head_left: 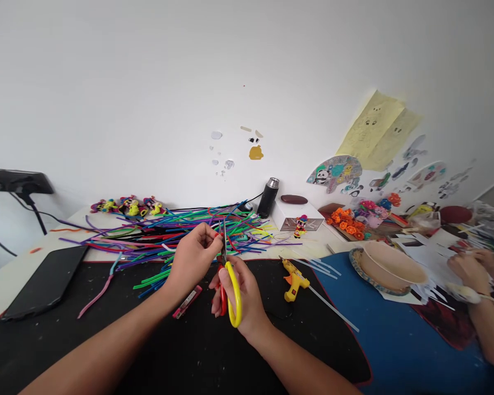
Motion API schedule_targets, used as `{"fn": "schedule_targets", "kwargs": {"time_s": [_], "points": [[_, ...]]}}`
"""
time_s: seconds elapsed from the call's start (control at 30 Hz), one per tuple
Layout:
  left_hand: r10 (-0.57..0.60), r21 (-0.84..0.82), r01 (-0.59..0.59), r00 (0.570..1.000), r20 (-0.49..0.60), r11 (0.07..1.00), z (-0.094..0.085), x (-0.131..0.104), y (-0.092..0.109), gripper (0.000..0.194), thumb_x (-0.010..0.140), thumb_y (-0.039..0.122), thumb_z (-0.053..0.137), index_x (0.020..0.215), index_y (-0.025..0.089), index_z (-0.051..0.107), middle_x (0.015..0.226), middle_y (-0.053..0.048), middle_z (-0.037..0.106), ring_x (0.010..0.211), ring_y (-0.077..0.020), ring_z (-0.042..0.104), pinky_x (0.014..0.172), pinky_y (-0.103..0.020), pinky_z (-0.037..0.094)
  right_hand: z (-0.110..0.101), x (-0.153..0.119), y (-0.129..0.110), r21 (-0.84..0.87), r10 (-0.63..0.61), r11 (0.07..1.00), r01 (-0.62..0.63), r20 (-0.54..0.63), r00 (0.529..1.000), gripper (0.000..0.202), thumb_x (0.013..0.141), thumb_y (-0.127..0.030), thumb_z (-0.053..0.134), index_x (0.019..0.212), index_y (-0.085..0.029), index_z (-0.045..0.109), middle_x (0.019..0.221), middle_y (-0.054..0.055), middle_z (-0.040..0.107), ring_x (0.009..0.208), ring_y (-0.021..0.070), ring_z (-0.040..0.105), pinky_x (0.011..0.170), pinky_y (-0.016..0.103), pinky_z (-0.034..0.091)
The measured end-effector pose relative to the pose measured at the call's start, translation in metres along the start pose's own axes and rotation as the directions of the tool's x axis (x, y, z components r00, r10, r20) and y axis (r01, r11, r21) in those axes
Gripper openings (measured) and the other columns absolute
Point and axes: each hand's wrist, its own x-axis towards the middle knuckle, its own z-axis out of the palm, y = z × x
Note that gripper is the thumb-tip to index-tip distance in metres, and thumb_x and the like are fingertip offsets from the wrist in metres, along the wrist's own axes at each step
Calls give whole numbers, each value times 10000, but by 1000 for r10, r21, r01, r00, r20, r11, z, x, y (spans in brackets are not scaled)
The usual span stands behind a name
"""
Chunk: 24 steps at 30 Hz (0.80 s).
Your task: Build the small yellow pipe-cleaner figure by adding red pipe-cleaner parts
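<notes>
My right hand is wrapped round the handles of scissors, one yellow and one red, with the blades pointing up and away. Beside the blades, my left hand pinches a small red piece at its fingertips; its shape is mostly hidden. Just beyond both hands lies a wide pile of coloured pipe cleaners. Under my wrists is a black mat, and a small pink-red box rests on it between my forearms.
A yellow glue gun lies at right, near clear glue sticks. At left is a black tablet. Behind stand a black bottle, a white box and small figures. Another person's hands work beyond a bowl.
</notes>
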Motion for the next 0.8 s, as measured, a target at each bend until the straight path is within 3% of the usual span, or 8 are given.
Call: {"fn": "schedule_targets", "kwargs": {"time_s": [0.2,0.47,0.8], "points": [[-96,-164,102,994,45,981,5,-3,0,242,808,419,697,744,238,549,626,46,597,518,-141,539,514,-251,407,2,0,2,17,-27,999,27,-21,999,616,848,-718,730,1166,-215,568,758,-39,658,373,89,596,351,173,472],[-106,-153,113,993,57,982,7,-4,-4,258,841,441,702,769,230,572,622,41,617,518,-140,560,509,-244,420,3,0,3,-3,-23,1000,23,-42,999,601,850,-722,722,1139,-220,563,721,-63,626,343,77,563,332,164,448],[-125,-166,137,989,80,977,10,-6,-2,245,828,428,696,761,234,562,574,52,592,472,-135,543,458,-237,386,4,1,2,46,67,997,-63,-91,994,686,750,-743,793,1119,-215,555,651,-106,561,290,63,502,277,147,368]]}}
